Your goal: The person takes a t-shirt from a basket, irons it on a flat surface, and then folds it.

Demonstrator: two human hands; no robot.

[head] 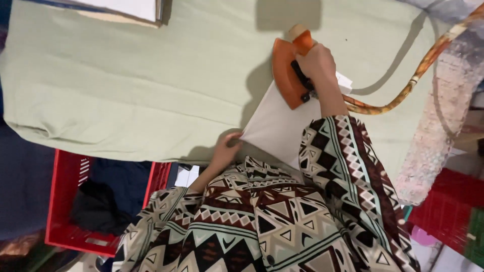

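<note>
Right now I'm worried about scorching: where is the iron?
In the head view, the orange iron sits upper centre-right, gripped by the right hand, on the white cloth over the green ironing surface.

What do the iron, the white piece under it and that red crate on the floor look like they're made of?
The iron has an orange body with a smooth, slightly glossy look, probably plastic or enamelled metal; its cord seems wrapped in woven, patterned fabric. The white piece looks like thin matte cloth, lying flat with one pinched corner. The red crate looks like moulded plastic, with slotted walls.
</note>
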